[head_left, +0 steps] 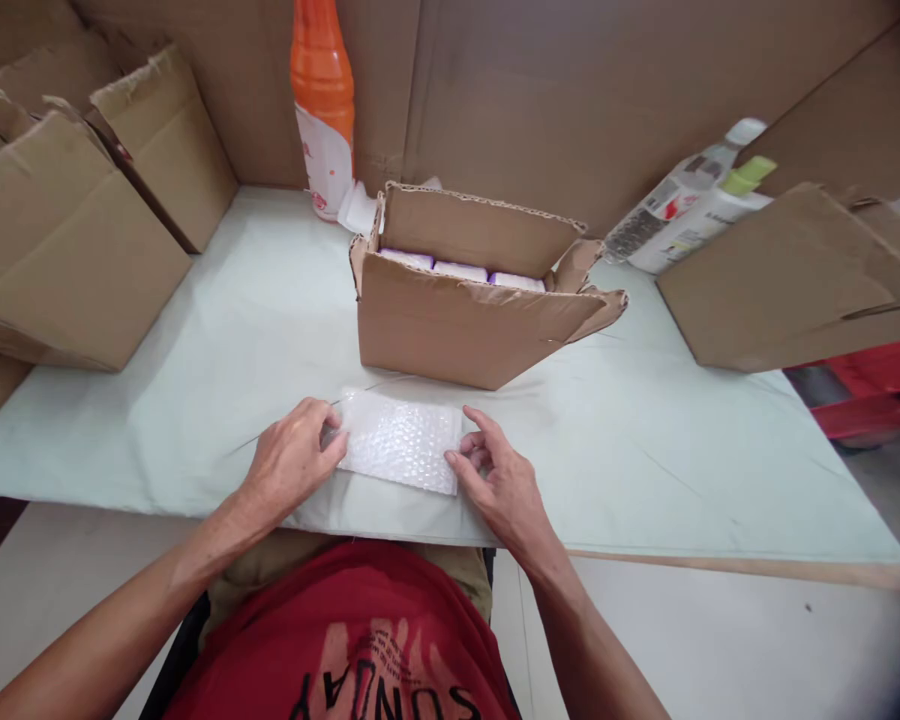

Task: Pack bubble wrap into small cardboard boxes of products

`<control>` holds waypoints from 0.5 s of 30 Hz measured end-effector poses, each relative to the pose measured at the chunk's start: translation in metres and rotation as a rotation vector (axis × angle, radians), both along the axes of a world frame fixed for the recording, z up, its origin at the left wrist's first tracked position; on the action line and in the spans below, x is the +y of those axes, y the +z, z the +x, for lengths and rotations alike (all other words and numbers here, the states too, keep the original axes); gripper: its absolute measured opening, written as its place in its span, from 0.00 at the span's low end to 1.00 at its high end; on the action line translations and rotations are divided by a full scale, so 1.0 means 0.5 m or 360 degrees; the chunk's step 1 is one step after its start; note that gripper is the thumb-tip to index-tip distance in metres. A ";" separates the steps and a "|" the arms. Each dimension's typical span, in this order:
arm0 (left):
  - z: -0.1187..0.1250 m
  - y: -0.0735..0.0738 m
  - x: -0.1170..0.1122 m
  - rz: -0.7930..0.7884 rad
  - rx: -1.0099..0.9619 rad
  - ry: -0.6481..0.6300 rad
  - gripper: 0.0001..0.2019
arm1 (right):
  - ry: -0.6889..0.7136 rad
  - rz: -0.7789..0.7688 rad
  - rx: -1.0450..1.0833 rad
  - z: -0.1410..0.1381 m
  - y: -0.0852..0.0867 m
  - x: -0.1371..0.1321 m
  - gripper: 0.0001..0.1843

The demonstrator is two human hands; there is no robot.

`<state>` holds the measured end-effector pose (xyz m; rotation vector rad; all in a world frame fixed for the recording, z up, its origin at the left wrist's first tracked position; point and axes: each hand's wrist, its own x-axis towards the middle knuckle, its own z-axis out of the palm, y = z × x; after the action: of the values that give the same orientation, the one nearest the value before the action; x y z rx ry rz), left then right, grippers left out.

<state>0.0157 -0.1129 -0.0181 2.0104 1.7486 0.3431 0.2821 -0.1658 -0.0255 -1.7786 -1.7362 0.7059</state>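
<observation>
A bundle wrapped in bubble wrap point(400, 440) lies flat on the pale green table cover point(255, 330), close to the near edge. My left hand point(292, 462) has its fingers curled onto the bundle's left end. My right hand point(495, 480) pinches the bundle's right end with fingers bent. What is inside the wrap does not show. Just behind the bundle stands an open cardboard box point(465, 320) with several white, purple-edged packs point(461, 270) standing in a row inside.
An orange bottle point(322, 100) stands at the back by the cardboard wall. Two white bottles point(690, 205) lean at the back right. Cardboard boxes point(67, 230) crowd the left; another cardboard box point(795, 285) sits right, with a red crate point(877, 390) beyond the table's right edge.
</observation>
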 end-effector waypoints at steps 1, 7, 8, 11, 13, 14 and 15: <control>-0.001 0.001 -0.004 -0.0053 -0.0145 0.0057 0.08 | -0.0006 -0.0027 0.0070 0.005 0.003 -0.004 0.29; -0.009 -0.019 -0.027 -0.0111 -0.0768 0.0132 0.18 | 0.0167 -0.0008 -0.0020 0.008 -0.002 -0.013 0.29; -0.011 -0.023 -0.029 -0.0095 -0.0769 0.0111 0.17 | 0.0212 0.0037 -0.0100 0.004 -0.007 -0.012 0.26; -0.016 -0.018 -0.028 0.0000 -0.0764 -0.0087 0.08 | 0.0334 0.0188 -0.0234 -0.004 -0.008 -0.009 0.19; -0.017 0.007 -0.023 0.0175 -0.0793 -0.0305 0.09 | 0.0388 0.0332 -0.0166 -0.001 0.014 -0.007 0.17; -0.016 0.027 -0.019 0.0304 -0.0804 -0.0403 0.10 | 0.0403 0.0430 -0.0116 0.003 0.035 -0.006 0.16; -0.012 0.051 -0.013 0.0458 -0.0799 -0.0478 0.11 | 0.0407 0.0548 -0.0077 0.009 0.061 -0.003 0.16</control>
<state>0.0094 -0.1195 0.0075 2.1003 1.1232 0.9468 0.2867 -0.1673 0.0052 -1.3681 -2.0014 0.4315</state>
